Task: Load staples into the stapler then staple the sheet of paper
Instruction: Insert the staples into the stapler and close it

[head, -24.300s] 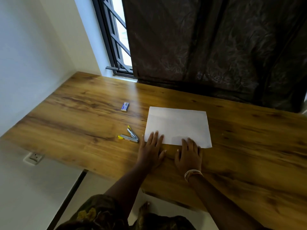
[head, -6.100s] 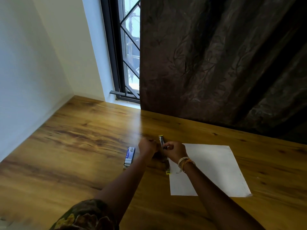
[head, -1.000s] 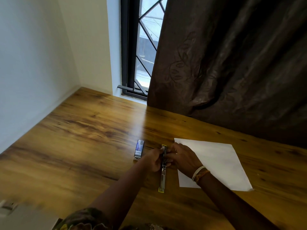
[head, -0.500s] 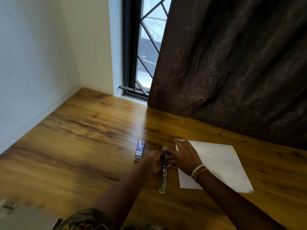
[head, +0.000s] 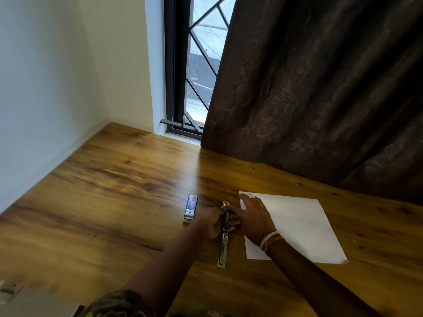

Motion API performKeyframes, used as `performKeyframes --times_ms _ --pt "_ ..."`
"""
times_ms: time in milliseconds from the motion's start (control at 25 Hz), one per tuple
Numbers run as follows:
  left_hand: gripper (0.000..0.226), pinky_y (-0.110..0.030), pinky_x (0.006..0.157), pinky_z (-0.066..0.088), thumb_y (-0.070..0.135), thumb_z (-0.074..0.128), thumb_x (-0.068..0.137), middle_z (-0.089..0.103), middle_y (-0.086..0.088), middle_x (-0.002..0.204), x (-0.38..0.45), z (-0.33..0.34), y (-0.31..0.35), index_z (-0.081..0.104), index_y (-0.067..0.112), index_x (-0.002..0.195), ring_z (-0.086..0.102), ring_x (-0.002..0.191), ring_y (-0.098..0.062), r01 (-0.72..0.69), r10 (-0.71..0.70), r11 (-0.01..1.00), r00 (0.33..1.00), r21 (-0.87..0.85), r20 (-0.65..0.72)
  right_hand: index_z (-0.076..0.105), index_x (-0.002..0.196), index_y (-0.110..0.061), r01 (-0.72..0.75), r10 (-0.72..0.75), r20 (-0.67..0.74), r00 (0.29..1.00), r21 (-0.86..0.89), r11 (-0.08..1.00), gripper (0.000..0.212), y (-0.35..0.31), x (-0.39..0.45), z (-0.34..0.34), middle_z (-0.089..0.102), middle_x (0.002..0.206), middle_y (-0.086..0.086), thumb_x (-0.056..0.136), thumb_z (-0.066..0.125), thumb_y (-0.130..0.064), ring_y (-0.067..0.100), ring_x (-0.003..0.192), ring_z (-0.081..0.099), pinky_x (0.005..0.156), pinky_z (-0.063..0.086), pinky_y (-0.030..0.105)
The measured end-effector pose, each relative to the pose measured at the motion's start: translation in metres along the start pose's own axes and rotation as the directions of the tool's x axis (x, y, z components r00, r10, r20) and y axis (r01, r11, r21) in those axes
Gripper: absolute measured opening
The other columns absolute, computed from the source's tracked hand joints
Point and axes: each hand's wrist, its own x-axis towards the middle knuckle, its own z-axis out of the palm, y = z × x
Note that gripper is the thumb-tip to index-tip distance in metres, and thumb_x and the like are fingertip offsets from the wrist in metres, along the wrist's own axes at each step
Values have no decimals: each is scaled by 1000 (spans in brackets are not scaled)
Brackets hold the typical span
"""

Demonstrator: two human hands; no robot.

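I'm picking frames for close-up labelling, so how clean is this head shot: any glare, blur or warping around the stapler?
Head view: window light leaves a pale sheen on the table that ends just above the stapler; the stapler itself is small and dim between the left hand and right hand; the bottom-left corner is smeared; wide-angle tilt slants the walls and curtain.

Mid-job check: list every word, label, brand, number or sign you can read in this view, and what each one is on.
No text can be read.
Small blue and white staple box on the wooden table: has a printed blue face, too small and blurred to read.
Opened metal stapler with yellow ends: no marking legible.
White sheet of paper: blank on the side shown.
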Motion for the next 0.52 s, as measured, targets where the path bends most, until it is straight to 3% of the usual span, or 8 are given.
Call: performKeyframes --times_ms 80,160,280,360,520 --pt "35 -34 68 52 24 35 104 72 -11 80 0 -1 -1 63 6 95 65 75 -24 7 -7 1000 1000 -12 28 56 126 -16 -109 113 4 994 296 949 50 -5 -1 -1 59 118 14 78 69 -17 27 99 63 85 52 32" --pt "39 -34 70 51 24 31 105 75 -9 78 1 -2 -1 65 7 97 65 76 -23 1 1 1000 998 -29 60 48 132 -18 -280 282 97 954 620 733 52 -11 -7 1 56 116 2 83 61 -8 13 101 58 89 50 23" --pt "36 -32 63 54 23 31 105 75 -8 72 2 -2 -2 63 7 99 67 71 -23 4 -3 999 1000 -42 16 48 132 -24 -374 371 216 903 820 434 62 -18 -15 5 58 112 -11 77 73 -10 3 104 57 91 50 22" --pt "33 -31 61 54 22 33 105 75 -11 73 0 -1 -3 62 6 98 70 68 -23 2 -2 999 1000 -49 2 48 131 -26 -386 332 261 906 831 401 69 -17 -16 4 58 115 -13 70 81 -21 0 106 56 86 48 13" --pt "31 -36 74 53 22 37 104 71 -18 95 2 0 -5 62 3 103 69 83 -29 -18 18 996 1000 -84 0 51 128 -30 -385 281 283 917 811 440 76 -13 -13 3 58 115 -16 61 85 -33 -6 104 56 78 44 1"
